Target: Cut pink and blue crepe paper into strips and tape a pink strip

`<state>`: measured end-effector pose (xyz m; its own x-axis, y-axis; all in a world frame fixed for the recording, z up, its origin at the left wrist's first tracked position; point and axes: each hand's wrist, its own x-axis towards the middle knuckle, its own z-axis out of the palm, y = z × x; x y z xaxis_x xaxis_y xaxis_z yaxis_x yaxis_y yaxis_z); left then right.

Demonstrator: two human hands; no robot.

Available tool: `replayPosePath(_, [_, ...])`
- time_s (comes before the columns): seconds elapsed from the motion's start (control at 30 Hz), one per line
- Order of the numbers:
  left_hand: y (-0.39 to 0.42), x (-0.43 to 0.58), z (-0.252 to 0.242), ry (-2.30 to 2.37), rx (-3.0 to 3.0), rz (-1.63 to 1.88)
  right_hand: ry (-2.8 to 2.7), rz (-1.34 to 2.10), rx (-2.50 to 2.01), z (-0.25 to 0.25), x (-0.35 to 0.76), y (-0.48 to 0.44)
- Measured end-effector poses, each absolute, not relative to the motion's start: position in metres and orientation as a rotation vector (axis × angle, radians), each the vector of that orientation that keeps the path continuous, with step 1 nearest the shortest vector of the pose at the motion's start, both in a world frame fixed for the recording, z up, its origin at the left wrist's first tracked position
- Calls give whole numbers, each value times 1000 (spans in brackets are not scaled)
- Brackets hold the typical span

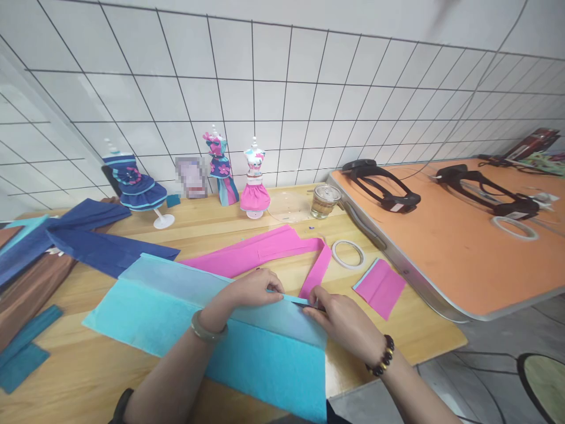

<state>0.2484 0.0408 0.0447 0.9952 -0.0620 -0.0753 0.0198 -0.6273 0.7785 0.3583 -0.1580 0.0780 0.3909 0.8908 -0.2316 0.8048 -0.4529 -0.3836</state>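
Note:
A light blue sheet of crepe paper or thin fabric (pixel 265 347) lies folded across the front of the table. My left hand (pixel 256 288) is closed on its far edge, thumb against curled fingers. To the right, my right hand (pixel 342 312) is closed around scissors (pixel 304 304), mostly hidden by the fingers; a thin dark blade shows along a narrow strip of the blue edge. Just beyond the hands runs a long pink piece (pixel 265 247), its narrow tail bending down to the right hand. A small pink piece with a blue edge (pixel 380 288) lies farther right.
Several dressed mini mannequins, including a pink-skirted one (pixel 255 194), stand near the tiled wall. A glass of liquid (pixel 325 201) and a tape roll (pixel 348 255) are on the wooden table. Dark blue (pixel 106 241) and brown pieces lie left. Black headsets (pixel 384 185) rest on the orange table.

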Motion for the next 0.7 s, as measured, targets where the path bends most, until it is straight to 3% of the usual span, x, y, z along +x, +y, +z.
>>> replayPosePath(0.7, [47,249,39,19,2208,-158,-1497,603,-2413,77,360,-161])
